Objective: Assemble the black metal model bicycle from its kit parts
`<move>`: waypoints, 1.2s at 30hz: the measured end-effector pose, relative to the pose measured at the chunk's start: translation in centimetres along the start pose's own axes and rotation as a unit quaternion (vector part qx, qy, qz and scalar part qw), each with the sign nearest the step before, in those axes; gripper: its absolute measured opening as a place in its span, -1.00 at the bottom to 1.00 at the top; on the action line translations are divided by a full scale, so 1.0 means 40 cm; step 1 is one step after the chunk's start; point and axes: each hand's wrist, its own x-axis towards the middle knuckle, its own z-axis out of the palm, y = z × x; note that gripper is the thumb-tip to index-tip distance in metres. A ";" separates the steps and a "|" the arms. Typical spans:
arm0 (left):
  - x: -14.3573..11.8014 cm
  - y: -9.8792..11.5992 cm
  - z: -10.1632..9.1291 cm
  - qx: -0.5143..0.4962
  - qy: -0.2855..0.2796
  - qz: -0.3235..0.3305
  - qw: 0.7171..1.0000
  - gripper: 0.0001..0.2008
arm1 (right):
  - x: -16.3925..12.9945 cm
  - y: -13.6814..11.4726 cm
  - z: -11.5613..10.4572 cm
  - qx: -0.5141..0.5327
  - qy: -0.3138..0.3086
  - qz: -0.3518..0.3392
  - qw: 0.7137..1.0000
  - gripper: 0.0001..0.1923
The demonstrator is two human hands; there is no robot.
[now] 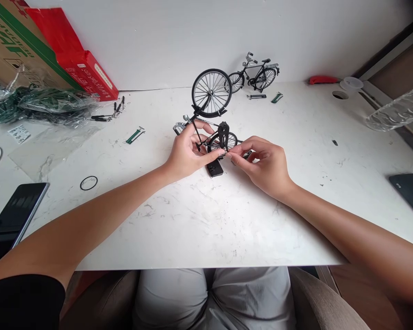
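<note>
A black model bicycle (pixel 211 93) is tilted in front of me, its larger-looking spoked wheel raised toward the wall. My left hand (pixel 187 151) is closed around its frame, with the thumb reaching toward the lower wheel (pixel 232 140). At that wheel, the thumb and forefinger of my right hand (pixel 266 160) pinch together; whatever they grip is too small to make out. A black chain-shaped part (pixel 223 133) stands against the wheel between both hands. Just below the fingertips, a small black block (pixel 214 168) lies on the table.
Another model bicycle (pixel 258 75) stands by the wall. Small green-and-silver parts (pixel 135 135) and a black ring (pixel 88 183) lie to the left, near a phone (pixel 17 215), plastic bags (pixel 51 105) and a red box (pixel 96 75). A clear ridged plastic container (pixel 399 107) is at right.
</note>
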 end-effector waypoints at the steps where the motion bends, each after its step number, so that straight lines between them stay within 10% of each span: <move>1: -0.001 -0.002 0.001 0.003 0.006 0.006 1.000 -0.41 | 0.002 0.001 0.000 0.008 0.002 0.016 1.000 -0.75; 20: 0.012 -0.037 -0.007 0.048 0.067 0.119 0.990 -0.31 | 0.016 0.034 -0.013 -0.008 -0.063 0.061 0.996 -0.59; 36: 0.003 0.004 0.003 0.045 0.068 0.071 0.994 -0.38 | 0.025 0.028 -0.021 0.034 -0.107 0.075 0.991 -0.46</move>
